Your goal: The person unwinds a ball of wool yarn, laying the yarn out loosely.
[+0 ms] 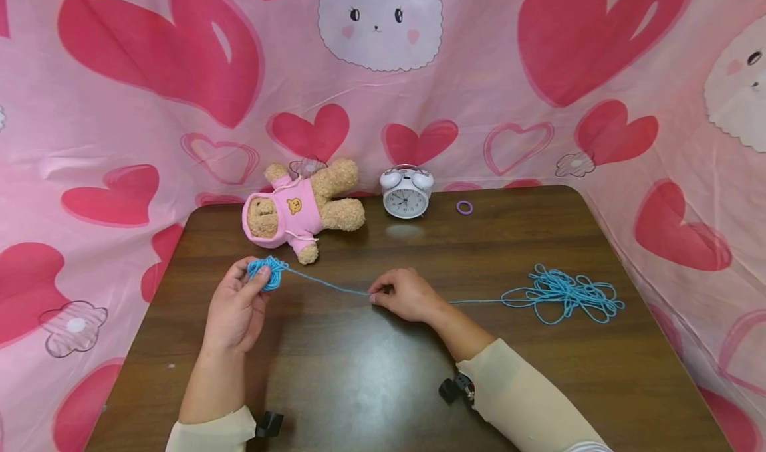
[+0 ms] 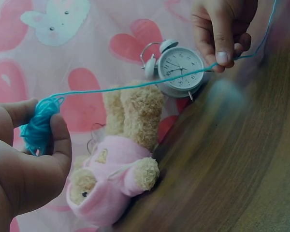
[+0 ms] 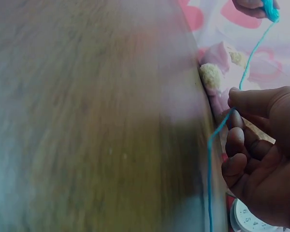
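Observation:
My left hand [image 1: 236, 309] holds a small wound ball of blue yarn [image 1: 272, 272] between thumb and fingers, over the left of the table. From the ball a single strand [image 2: 111, 89] runs across to my right hand [image 1: 407, 294], whose thumb and forefinger pinch it; the right wrist view shows the strand [image 3: 210, 183] passing on beyond the fingertips. Past the right hand it leads over the table to a loose, looped heap of the same yarn [image 1: 568, 296] on the right side.
A teddy bear [image 1: 299, 206] in a pink hoodie lies at the back left of the wooden table [image 1: 359, 385]. Right of it stands a white twin-bell alarm clock [image 1: 405, 196], then a purple ring [image 1: 464, 207]. A heart-patterned cloth [image 1: 467, 93] hangs behind.

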### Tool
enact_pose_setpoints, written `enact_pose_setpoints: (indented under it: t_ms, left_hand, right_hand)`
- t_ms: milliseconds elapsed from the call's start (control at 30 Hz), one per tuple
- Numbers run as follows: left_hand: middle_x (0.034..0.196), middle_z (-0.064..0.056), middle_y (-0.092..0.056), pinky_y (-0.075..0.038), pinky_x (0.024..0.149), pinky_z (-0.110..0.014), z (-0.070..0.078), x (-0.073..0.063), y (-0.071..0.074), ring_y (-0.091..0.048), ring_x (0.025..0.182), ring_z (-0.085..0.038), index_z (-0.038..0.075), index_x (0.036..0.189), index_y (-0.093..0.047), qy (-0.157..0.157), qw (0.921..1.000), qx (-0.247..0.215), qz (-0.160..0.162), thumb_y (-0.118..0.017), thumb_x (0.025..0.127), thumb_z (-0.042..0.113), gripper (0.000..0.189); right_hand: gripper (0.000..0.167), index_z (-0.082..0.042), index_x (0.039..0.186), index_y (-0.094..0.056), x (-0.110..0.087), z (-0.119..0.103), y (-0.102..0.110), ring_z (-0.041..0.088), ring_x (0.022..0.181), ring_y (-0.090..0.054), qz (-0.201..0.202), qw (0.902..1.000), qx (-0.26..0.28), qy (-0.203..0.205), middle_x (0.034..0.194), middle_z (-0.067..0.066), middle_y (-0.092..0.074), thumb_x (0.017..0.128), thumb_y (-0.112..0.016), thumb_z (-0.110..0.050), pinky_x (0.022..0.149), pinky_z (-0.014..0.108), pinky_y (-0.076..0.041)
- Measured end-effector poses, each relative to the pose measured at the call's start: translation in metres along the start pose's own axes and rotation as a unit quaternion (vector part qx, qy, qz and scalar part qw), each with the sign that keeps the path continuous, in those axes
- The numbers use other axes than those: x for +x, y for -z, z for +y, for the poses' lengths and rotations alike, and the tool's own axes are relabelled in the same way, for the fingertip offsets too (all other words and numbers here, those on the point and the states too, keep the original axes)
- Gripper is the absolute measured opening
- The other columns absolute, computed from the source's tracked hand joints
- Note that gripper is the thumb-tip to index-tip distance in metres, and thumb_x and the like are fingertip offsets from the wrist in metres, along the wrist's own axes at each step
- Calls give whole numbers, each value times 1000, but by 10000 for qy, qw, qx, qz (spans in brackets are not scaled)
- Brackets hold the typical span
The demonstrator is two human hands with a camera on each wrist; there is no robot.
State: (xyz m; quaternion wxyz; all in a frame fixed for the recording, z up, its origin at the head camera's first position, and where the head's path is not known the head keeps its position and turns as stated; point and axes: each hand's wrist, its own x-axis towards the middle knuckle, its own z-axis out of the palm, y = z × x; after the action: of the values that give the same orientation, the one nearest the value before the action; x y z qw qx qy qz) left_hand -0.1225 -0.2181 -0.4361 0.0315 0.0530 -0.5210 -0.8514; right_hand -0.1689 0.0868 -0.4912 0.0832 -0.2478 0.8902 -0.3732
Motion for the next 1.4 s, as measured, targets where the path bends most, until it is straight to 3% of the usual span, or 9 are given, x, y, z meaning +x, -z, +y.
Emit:
enact_pose_setpoints:
  t_ms: [467, 833, 1167, 1400]
  left_hand:
    - [97, 0, -67, -54, 76, -19, -4, 1, 1, -64, 85, -10, 7, 113, -52, 90, 10000, 27, -3, -59, 104, 3, 13]
    - [95, 0, -65, -52, 76, -19, -7, 2, 0, -63, 85, -10, 8, 109, -52, 48, 9999, -113, -17, -58, 105, 4, 8]
    - [96, 2, -61, -50, 80, -21, -4, 2, 2, -63, 86, -9, 11, 108, -51, 212, 9993, 266, 167, -61, 105, 12, 10]
    - [97, 2, -61, -49, 81, -22, -3, 1, 3, -63, 88, -10, 11, 109, -50, 197, 9994, 232, 155, -59, 106, 12, 10]
  right_hand:
    - [6, -17, 96, -81, -19, 14, 29, 4, 71, -57, 495, 9984, 147, -210, 88, -8, -72, 91, -78, -19, 67, 25, -50]
    - [4, -17, 95, -80, -39, 31, 49, 8, 73, -58, 718, 9965, 103, -420, 86, -9, -70, 92, -79, -20, 67, 27, -50]
    - [5, -17, 94, -80, -61, 41, 63, 7, 72, -56, 852, 9952, 47, -488, 83, -11, -67, 93, -79, -22, 66, 26, -49]
    - [6, -18, 95, -80, -78, 51, 77, 9, 74, -58, 1047, 9915, -3, -769, 85, -11, -69, 92, -80, -23, 67, 27, -49]
